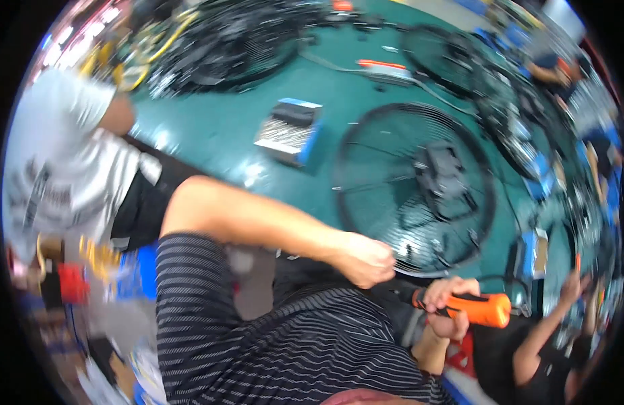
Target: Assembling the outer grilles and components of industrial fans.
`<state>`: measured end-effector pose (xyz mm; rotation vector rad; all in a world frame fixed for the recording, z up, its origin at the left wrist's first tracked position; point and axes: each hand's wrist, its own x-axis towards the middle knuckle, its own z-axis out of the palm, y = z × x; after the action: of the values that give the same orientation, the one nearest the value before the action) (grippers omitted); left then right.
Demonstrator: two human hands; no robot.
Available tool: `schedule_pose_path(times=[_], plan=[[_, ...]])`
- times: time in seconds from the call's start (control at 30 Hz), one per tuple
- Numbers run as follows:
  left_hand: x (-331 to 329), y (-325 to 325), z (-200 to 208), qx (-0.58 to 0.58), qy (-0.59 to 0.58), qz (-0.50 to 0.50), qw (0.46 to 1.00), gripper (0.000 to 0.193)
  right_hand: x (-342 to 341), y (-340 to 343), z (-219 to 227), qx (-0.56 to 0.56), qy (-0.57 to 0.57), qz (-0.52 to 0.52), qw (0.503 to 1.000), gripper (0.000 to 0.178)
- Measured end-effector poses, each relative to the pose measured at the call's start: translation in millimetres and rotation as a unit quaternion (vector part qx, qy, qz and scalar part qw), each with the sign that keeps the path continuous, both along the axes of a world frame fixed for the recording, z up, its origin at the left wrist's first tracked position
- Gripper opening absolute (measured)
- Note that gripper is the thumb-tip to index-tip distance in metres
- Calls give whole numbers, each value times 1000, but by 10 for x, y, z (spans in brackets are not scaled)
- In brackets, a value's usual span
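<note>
My right hand (448, 297) is wrapped round an orange and black handheld power screwdriver (489, 310), held level near the table's front edge. Its dark end points left, toward my left hand (366, 260). That hand is closed in a fist beside the near rim of a round black wire fan guard (347, 145); anything inside the fingers is hidden. The guard lies flat on the green table (217, 128), with a dark grey motor housing (441, 169) mounted on it, right of its middle. Blur hides the finer parts.
An open box of small metal parts (288, 131) stands left of the guard. More black fan guards (231, 47) are piled at the far left. An orange and grey tool (386, 71) lies at the back. Co-workers (69, 162) sit at the left and right. A blue box (532, 253) stands at right.
</note>
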<state>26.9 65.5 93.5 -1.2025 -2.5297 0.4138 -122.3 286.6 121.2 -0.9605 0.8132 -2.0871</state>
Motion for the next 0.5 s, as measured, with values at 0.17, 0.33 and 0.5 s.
schedule_pose_path(times=[0.17, 0.33, 0.5], plan=[[-54, -59, 130, -8, -17, 10, 1000, 14, 32, 97, -70, 16, -41, 5, 999, 44], [-150, -33, 316, -36, -54, 18, 998, 16, 56, 75, -193, -9, -81, 19, 996, 37], [-141, -6, 468, 3, -142, 37, 989, 12, 39, 148, -247, 8, -69, -3, 998, 35]])
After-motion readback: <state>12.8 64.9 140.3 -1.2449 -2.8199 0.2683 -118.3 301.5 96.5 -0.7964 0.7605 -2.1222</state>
